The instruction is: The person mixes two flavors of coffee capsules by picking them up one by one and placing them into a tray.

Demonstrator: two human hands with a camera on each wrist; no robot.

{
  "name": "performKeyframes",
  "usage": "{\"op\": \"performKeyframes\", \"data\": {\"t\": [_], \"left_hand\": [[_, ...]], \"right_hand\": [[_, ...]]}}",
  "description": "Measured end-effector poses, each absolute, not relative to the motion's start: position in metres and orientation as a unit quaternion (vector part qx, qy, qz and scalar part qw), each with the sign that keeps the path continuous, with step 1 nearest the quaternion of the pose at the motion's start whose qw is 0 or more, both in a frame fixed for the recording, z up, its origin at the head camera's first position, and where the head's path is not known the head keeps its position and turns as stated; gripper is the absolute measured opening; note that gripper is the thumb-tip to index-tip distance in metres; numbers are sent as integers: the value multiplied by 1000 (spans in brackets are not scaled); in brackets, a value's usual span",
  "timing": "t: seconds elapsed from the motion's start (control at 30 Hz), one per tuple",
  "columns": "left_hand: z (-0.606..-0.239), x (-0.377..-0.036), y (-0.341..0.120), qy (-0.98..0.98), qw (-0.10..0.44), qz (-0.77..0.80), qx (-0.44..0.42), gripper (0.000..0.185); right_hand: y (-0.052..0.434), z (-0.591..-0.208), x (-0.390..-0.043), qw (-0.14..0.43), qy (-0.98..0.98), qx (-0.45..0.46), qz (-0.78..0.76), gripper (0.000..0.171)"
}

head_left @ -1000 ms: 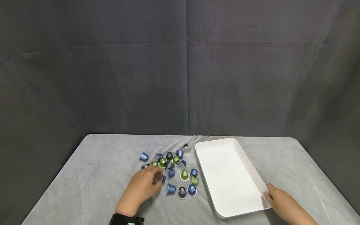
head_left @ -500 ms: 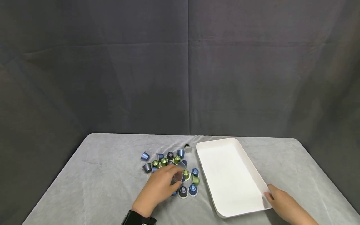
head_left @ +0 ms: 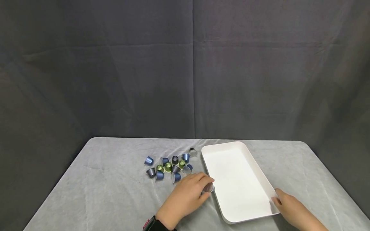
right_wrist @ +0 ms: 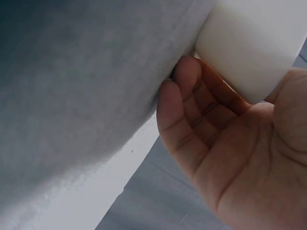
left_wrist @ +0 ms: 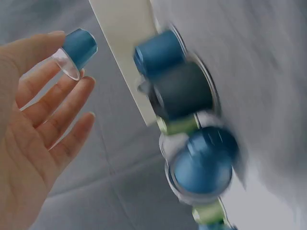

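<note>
Blue cup [left_wrist: 79,47] pinched in the left hand [head_left: 185,195] fingers beside the white tray [head_left: 254,166]; the right hand [head_left: 292,210] grips the tray's near corner, fingers partly hidden.

Staged studio, dark backdrop [head_left: 185,70], cloth-covered table [head_left: 95,189]

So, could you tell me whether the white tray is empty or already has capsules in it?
Empty. The head view shows the white tray with a bare floor; the left hand holds a capsule at its left rim, not inside.
</note>
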State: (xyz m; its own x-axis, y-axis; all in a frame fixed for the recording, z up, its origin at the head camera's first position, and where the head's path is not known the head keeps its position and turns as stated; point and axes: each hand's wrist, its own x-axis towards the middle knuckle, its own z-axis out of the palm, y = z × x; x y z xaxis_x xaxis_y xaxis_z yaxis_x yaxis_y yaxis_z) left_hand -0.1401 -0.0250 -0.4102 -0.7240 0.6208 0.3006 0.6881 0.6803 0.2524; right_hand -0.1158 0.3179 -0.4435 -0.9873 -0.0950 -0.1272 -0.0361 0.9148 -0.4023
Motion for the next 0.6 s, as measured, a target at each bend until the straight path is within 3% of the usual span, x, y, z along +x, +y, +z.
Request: {"op": "performKeyframes", "data": {"t": [0.6], "left_hand": [[-422,-124,48,-879,138,-65,-452,25]], "right_hand": [[317,-442,-118,73,977,-26,-197,10]]}}
